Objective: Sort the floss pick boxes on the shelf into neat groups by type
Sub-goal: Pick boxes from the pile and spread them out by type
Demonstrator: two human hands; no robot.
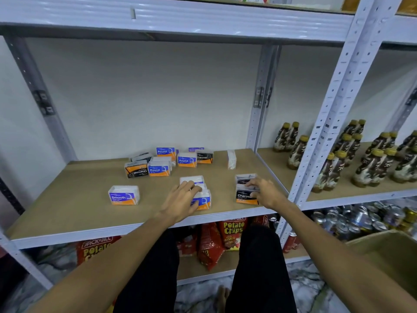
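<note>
Head view: both grips on boxes at the shelf's near edge

The floss pick boxes lie on the brown middle shelf (67, 213) in several clusters. The left grip (181, 198) lies over two blue boxes, one near (204, 201) and one just behind it (191, 179). Its fingers are curled across their tops, but I cannot tell whether it is grasping either box. The right grip (265, 192) is grasping the near Charcoal box (244, 197), thumb on the label and fingers over the top. A second dark box (244, 178) stands touching behind it. A Smooth box (124, 195) sits alone at near left, well apart from both grips. Far on the shelf is a loose heap (159, 169) of Round, Charcoal and Smooth boxes facing different ways, one Charcoal label upside down. A white box (231, 159) stands on end at far right. Brown bottles (295, 152) fill the neighbouring shelf to the right. Chip bags (233, 231) and cans (352, 224) lie on the shelves below.
</note>
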